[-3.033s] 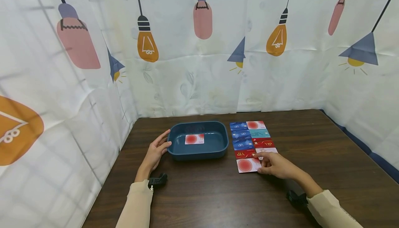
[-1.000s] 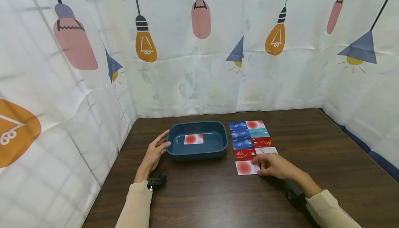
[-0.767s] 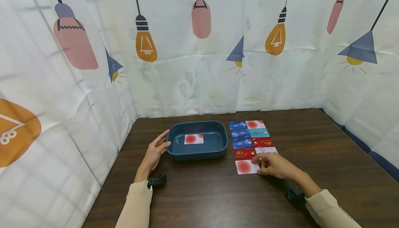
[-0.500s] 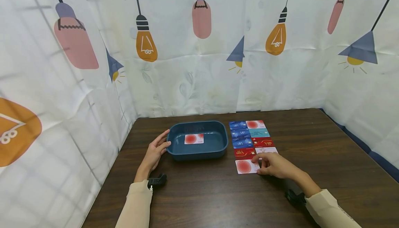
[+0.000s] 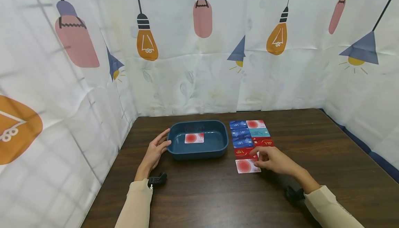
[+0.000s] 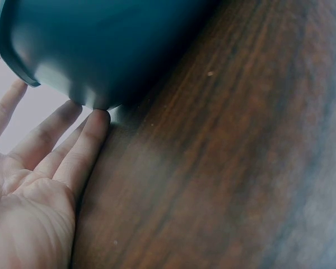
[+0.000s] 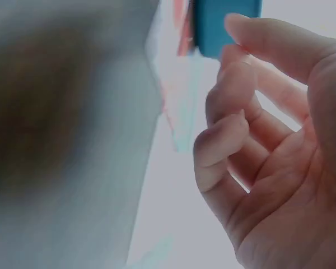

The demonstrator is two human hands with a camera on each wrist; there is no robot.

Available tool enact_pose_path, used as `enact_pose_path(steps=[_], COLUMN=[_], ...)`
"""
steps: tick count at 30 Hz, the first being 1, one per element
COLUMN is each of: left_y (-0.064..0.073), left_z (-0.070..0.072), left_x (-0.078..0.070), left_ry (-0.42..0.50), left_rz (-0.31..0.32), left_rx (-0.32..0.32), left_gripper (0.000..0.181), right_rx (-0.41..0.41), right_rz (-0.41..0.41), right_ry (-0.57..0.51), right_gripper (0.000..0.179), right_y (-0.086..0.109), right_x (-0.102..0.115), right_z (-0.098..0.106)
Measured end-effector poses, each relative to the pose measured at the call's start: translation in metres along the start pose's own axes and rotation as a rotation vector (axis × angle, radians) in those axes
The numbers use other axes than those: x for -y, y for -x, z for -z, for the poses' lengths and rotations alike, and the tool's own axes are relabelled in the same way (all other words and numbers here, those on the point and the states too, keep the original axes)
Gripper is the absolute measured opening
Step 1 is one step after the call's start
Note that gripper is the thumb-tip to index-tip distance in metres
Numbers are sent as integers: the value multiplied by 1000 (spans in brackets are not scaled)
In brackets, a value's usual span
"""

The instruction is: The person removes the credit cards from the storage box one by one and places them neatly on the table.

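A dark blue rectangular bin (image 5: 197, 155) stands at the left-middle of the table, a white card with a red circle (image 5: 194, 138) lying inside. My left hand (image 5: 154, 153) rests against its left end; in the left wrist view, extended fingers (image 6: 81, 148) touch the bin's side. Two columns of plastic cards lie right of the bin: blue VIP cards (image 5: 241, 133), red, teal and white ones. My right hand (image 5: 274, 160) hovers just over the near end of the columns, fingers loosely bent and holding nothing visible. Below its fingertips lies a white red-circle card (image 5: 244, 166); the hand covers most of another white card.
The brown wooden table (image 5: 199, 196) ends at a white curtain (image 5: 187, 82) printed with lamps, behind and along both sides. Dark wrist straps (image 5: 158, 179) sit at the beige cuffs. Dark blue cloth (image 5: 355, 139) lines the table's right edge.
The right hand first slid the nearest red-circle card slightly toward me, then a little back. Now its fingers have lifted off that card and moved up and away. The left hand keeps its place.
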State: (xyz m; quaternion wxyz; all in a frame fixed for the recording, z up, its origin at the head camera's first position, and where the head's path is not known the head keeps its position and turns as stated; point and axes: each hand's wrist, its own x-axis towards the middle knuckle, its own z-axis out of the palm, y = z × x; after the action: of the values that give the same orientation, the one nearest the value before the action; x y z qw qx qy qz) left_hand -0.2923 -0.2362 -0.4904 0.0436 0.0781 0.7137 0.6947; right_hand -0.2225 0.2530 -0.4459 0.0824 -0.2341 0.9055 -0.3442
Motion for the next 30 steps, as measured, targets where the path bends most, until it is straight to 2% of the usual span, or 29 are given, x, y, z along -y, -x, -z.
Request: enact_pose_path(steps=[7,15,23,30], left_y=[1,2,1,2], left_z=[0,0,0,0], left_x=[-1,-3,-3,-3], left_ry=[-19,-17,-4,11], left_rz=[17,14,16,18], left_rx=[-5,-5,-6,-7], left_gripper=[58,59,60,59], right_rx=[-61,-97,-84,-10], right_rz=[81,215,199,101], right_ry=[17,-26,-32,26], right_gripper=[32,30,35,46], right_y=[-25,-75,-131,-168], right_x=[37,85,110,112], right_z=[-1,-15,-43,-62])
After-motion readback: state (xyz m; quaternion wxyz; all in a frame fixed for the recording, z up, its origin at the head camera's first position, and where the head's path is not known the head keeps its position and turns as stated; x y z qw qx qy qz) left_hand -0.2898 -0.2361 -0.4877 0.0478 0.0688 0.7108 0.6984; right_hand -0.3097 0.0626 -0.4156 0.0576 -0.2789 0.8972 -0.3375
